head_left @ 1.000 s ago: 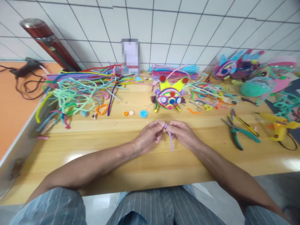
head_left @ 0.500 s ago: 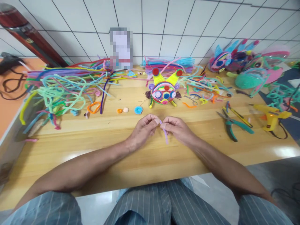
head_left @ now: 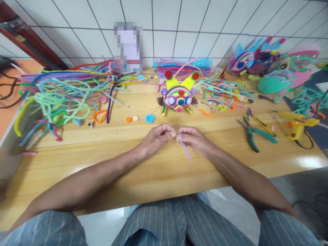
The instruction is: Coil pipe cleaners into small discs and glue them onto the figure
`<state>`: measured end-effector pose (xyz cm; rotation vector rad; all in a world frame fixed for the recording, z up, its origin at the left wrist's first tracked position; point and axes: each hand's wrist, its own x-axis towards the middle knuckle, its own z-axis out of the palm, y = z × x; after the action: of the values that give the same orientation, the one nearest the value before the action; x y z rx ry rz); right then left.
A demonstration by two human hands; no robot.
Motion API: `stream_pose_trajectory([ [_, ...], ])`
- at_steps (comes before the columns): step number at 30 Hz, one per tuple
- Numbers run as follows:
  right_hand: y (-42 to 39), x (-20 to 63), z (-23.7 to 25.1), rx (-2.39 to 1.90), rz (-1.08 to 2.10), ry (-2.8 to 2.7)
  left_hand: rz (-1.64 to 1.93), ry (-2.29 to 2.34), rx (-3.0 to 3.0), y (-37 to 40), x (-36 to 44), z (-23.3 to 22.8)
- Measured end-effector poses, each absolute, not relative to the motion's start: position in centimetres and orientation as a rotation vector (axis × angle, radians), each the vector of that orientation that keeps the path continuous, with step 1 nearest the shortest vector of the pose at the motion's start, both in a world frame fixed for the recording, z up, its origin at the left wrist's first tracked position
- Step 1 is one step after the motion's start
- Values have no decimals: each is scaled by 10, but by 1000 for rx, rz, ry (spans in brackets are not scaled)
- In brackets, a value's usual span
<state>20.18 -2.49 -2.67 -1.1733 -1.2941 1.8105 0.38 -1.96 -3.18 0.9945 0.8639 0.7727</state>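
Where the two hands meet at the centre of the frame, a lilac pipe cleaner is pinched between them, its free end trailing down and right over the wooden table. The left hand and right hand are both closed on its upper end, fingertips nearly touching. Just above sits a colourful pipe-cleaner figure; teal-handled pliers lie to the right, a loose heap of pipe cleaners at upper left.
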Motion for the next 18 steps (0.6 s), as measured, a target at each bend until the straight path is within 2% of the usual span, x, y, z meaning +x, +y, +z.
stream_pose_trajectory([
  [5, -29, 192, -31, -1175, 1730, -1264, 920, 882, 726, -35, 18, -27],
  [9, -29, 192, -31, -1170, 1763, -1212, 889, 862, 632, -35, 19, -24],
  [18, -22, 208, -22, -1201, 1909, -1283, 765, 867, 1160, -15, 0, -25],
])
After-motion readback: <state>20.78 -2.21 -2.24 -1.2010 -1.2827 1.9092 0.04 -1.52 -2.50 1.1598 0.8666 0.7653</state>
